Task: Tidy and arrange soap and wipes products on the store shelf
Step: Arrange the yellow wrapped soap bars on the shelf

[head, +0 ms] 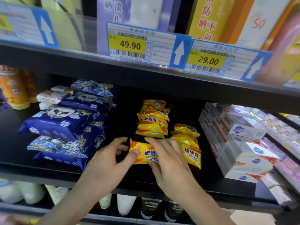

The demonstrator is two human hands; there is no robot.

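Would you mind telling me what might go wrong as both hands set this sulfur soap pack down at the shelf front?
1. The left hand and right hand hold the sulfur soap pack just ahead of a tall yellow soap stack; a push backward may topple it.
2. The panda wipes packs are piled unevenly and tilted; a bump from the left hand could slide them.
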